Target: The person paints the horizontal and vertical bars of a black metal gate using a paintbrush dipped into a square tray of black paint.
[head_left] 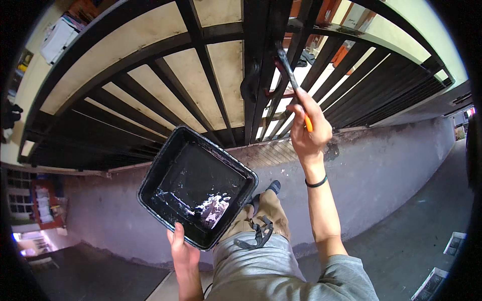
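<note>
My left hand (183, 249) grips the near rim of a square black paint tray (185, 170), thumb over the edge. A shiny pool of dark paint (213, 208) lies in the tray's near right corner. In my right hand (310, 125) is a paintbrush (289, 70) with an orange handle end, my fingers closed around the handle. Its dark bristles reach up to a bar of the black metal gate (263, 65), by the middle uprights; whether they touch it I cannot tell. A dark rounded latch plate (249, 83) sits just left of the brush.
Pale panels (221, 60) back the gate's left side; the right side has open gaps between bars. A grey concrete floor (371, 160) runs below the gate. White-edged trays (432, 283) lie at the lower right. A shelf with folded items (44, 203) stands far left.
</note>
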The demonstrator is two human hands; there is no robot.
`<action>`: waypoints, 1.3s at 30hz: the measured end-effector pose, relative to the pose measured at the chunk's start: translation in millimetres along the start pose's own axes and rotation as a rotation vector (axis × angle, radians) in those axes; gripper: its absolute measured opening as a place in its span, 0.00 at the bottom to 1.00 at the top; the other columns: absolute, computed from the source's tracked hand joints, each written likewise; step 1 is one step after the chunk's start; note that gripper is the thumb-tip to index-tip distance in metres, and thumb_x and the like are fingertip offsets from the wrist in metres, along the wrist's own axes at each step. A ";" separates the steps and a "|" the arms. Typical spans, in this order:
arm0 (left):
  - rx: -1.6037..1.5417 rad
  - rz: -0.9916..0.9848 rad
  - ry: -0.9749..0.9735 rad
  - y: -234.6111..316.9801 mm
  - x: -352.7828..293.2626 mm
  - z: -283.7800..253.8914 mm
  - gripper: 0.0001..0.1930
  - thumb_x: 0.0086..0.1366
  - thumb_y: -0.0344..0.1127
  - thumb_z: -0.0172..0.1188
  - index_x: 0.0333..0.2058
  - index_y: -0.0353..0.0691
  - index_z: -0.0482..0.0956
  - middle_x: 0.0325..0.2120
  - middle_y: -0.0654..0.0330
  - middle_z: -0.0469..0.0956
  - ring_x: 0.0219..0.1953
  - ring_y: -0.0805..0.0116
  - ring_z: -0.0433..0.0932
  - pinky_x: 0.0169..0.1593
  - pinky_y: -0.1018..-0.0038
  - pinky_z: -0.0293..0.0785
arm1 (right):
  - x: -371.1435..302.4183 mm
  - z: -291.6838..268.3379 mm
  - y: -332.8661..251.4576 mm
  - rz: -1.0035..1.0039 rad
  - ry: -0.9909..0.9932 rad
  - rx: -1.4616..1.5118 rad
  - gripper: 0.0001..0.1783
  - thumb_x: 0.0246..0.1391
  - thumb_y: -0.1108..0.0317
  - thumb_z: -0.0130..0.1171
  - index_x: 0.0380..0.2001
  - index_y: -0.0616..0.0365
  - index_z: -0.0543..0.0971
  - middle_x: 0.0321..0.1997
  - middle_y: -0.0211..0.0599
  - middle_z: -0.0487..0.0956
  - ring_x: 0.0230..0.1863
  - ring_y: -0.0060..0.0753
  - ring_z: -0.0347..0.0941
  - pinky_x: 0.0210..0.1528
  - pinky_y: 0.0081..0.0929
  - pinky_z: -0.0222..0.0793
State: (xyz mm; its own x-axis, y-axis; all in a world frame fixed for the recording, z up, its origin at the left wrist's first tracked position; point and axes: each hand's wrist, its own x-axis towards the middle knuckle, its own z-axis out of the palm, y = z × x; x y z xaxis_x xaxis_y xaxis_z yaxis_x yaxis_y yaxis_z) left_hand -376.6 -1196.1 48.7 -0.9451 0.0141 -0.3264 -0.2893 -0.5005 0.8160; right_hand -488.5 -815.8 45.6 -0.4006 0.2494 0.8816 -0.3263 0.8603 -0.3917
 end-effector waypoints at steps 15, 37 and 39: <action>0.048 -0.006 -0.100 5.2 0.8 7.0 0.29 0.79 0.45 0.52 0.71 0.36 0.61 0.65 0.52 0.72 0.64 0.55 0.75 0.67 0.55 0.73 | 57.2 -10.6 -2.7 -0.182 0.122 0.016 0.14 0.67 0.78 0.60 0.54 0.66 0.82 0.49 0.50 0.87 0.40 0.35 0.88 0.43 0.27 0.83; -0.033 -0.022 -0.178 2.3 0.6 8.0 0.33 0.75 0.44 0.60 0.71 0.36 0.60 0.64 0.52 0.74 0.63 0.54 0.76 0.67 0.54 0.73 | 67.7 -26.0 -15.8 -0.056 -0.110 0.089 0.15 0.58 0.74 0.71 0.49 0.59 0.85 0.45 0.45 0.88 0.44 0.44 0.87 0.44 0.32 0.83; -0.034 -0.031 -0.173 3.4 0.1 8.6 0.33 0.75 0.44 0.61 0.71 0.37 0.59 0.64 0.52 0.73 0.63 0.54 0.76 0.67 0.54 0.73 | 98.4 -20.4 -19.5 -0.076 -0.052 0.083 0.14 0.59 0.74 0.70 0.49 0.58 0.86 0.44 0.43 0.88 0.43 0.41 0.88 0.43 0.30 0.83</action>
State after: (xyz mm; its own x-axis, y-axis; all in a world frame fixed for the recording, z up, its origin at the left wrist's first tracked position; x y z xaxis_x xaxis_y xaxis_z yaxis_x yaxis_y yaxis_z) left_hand -379.0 -1190.4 55.6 -0.9488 0.1768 -0.2618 -0.3159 -0.5268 0.7891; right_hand -504.1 -799.0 145.4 -0.4150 0.1598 0.8957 -0.4260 0.8358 -0.3465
